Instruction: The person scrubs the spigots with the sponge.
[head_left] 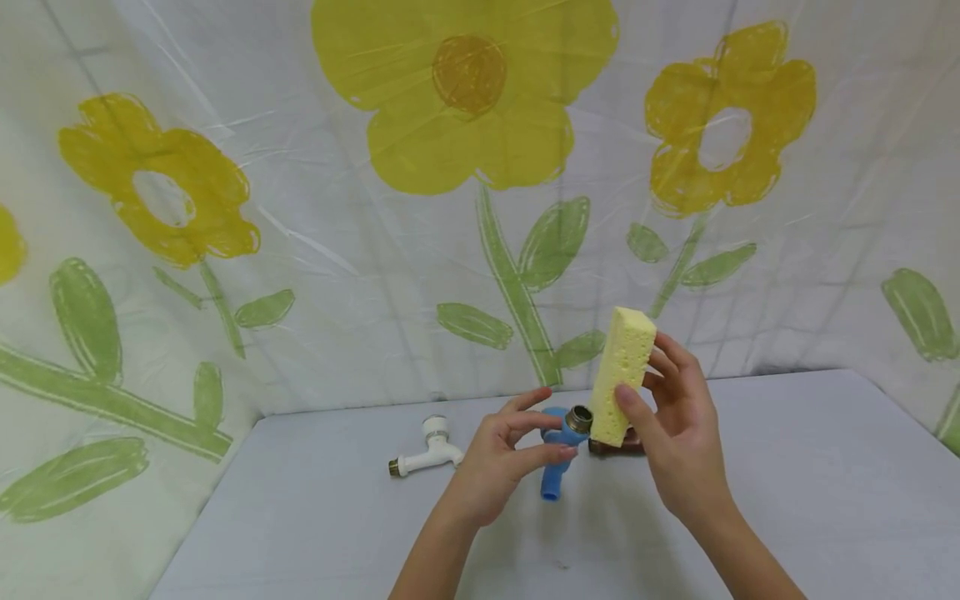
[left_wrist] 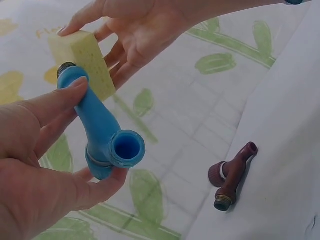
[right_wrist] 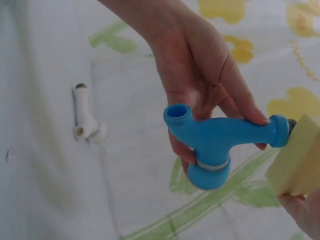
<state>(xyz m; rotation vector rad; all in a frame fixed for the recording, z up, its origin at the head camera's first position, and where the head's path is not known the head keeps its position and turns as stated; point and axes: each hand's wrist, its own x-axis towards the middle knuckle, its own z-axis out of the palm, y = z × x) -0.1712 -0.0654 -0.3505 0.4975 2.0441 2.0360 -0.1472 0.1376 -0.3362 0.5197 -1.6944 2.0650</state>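
A blue plastic faucet (head_left: 553,475) with a threaded metal inlet is pinched between the thumb and fingers of my left hand (head_left: 498,462), raised over the table. Its round knob and open spout show in the right wrist view, where the faucet (right_wrist: 215,137) lies sideways. My right hand (head_left: 682,442) grips a yellow block sponge (head_left: 624,375) by its sides, thumb on the near face. The sponge (left_wrist: 86,62) is right at the threaded end of the faucet in both wrist views.
A white faucet (head_left: 433,450) with a brass thread lies on the table (head_left: 315,533) to the left. A dark red faucet (left_wrist: 232,177) lies to the right, partly behind the sponge in the head view. A flower-printed curtain (head_left: 360,275) hangs behind the table.
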